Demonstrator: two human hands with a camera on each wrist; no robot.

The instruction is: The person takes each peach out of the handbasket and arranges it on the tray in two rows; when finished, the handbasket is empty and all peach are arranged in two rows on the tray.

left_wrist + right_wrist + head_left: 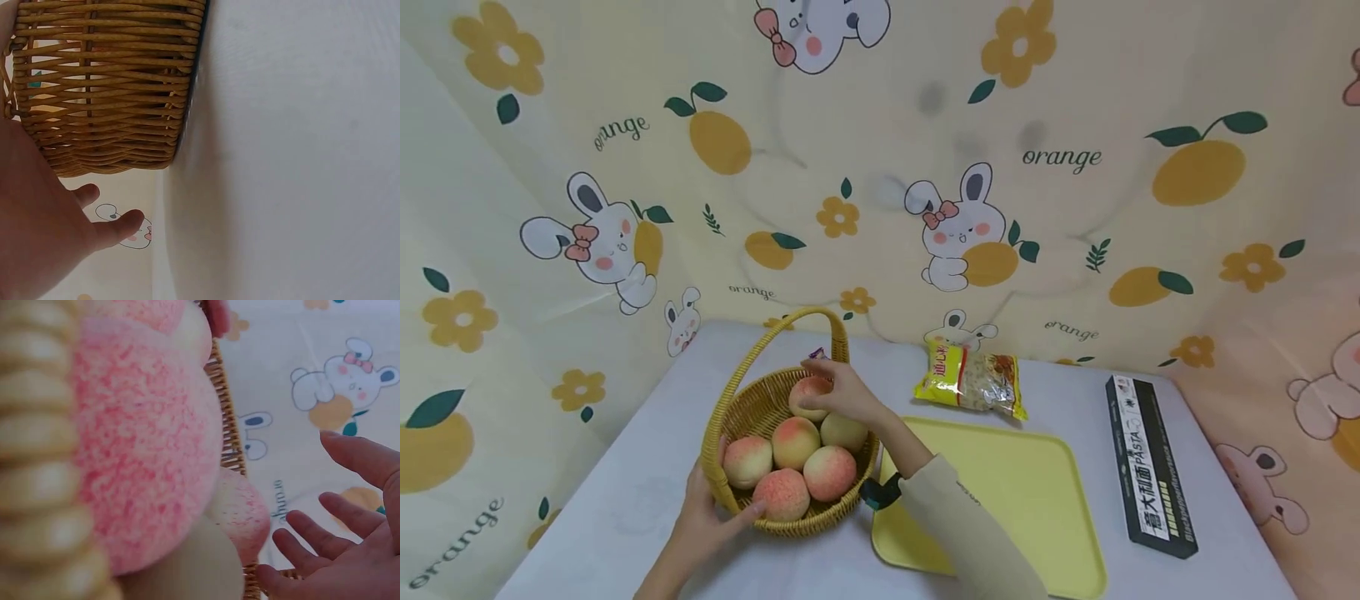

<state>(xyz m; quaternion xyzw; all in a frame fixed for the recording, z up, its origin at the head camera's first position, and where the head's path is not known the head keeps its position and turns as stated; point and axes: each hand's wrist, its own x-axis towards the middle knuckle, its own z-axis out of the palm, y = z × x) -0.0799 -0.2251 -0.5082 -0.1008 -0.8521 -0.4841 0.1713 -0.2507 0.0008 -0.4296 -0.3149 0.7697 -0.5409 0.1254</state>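
Note:
A wicker basket (831,525) with a tall arched handle holds several pink-and-cream peaches (782,496). My left hand (700,512) grips its left side near the handle's base, thumb over the front rim; in the left wrist view, two fingertips of that hand (37,231) stick out past the wicker. Over the back right of the basket is my right hand (846,393), its fingertips at the rearmost peach (808,392). The right wrist view has this hand (350,550) with fingers spread and loose, beside a peach (240,515) and not wrapped around it.
A yellow tray (1022,492) lies right of the basket, under my right forearm. Behind it is a yellow-and-clear bag of pasta (973,379). A black pasta box (1150,467) lies at the far right. Behind the basket shows a small purple wrapper (817,354).

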